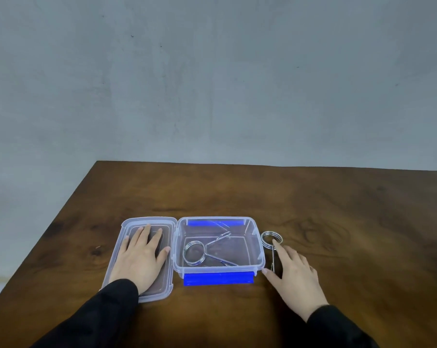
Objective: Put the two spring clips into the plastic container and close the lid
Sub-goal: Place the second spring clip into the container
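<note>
A clear plastic container with blue latches stands open in the middle of the table. One metal spring clip lies inside it. The clear lid lies flat on the table to the container's left, and my left hand rests palm down on it with fingers spread. A second spring clip lies on the table just right of the container. My right hand is beside this clip, index fingertip touching its coil and thumb near its handle ends, fingers apart.
The brown wooden table stretches to the right and back. Its left edge runs diagonally at the left, and a grey wall stands behind it.
</note>
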Motion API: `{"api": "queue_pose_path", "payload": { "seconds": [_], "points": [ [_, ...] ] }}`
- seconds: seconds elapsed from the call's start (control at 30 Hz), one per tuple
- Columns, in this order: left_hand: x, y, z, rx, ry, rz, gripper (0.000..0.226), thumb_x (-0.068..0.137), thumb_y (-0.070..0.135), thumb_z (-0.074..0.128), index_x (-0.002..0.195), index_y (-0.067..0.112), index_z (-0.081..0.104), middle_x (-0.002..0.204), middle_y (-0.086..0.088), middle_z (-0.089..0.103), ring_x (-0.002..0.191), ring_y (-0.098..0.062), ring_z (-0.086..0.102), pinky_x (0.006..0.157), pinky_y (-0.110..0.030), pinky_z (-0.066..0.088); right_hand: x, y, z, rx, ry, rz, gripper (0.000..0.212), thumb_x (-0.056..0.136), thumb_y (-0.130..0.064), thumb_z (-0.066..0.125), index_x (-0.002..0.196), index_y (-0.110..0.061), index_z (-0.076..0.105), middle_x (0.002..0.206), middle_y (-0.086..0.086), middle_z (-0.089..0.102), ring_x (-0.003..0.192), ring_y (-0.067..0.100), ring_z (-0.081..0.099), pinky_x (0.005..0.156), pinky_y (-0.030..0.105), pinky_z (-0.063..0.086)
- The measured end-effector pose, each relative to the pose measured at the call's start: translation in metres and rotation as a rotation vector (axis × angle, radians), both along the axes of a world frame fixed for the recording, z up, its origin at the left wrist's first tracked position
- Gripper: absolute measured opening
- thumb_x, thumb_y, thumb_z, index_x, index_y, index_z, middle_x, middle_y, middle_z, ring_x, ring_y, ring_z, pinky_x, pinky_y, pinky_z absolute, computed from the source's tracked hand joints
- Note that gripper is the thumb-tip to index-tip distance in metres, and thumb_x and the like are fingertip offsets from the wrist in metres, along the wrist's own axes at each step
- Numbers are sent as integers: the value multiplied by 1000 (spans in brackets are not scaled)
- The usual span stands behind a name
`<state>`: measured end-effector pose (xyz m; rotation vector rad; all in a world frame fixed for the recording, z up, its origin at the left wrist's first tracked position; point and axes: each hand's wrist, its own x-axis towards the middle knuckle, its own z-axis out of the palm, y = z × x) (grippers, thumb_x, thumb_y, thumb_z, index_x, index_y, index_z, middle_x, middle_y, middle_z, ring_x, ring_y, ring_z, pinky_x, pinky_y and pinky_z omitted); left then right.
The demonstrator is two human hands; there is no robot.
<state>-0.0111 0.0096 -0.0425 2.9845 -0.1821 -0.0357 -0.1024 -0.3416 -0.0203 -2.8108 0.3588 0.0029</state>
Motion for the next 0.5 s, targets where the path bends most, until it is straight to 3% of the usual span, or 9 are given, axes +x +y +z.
{"api": "queue_pose_path", "payload": {
  "seconds": [0.17, 0.5],
  "points": [
    [-1, -1, 1, 7, 4, 1, 69, 93, 60, 12, 154, 29, 22, 163, -1, 20, 149, -21, 15, 121, -42, 9, 8, -6, -3, -91, -23, -28, 61, 98, -44, 52, 154, -38, 26, 157, -6, 39, 140, 18, 36, 110, 48, 33],
    [-2, -2, 2, 0, 1, 1, 77, 87, 62, 5, 154, 28, 23, 163, -2, 21, 149, -21, 16, 120, -42, 8, 28, -20, -6, -85, -31, -21, 52, 99, -35, 55, 148, -39, 39, 153, -5, 44, 137, 20, 37, 109, 51, 30]
  ]
}}
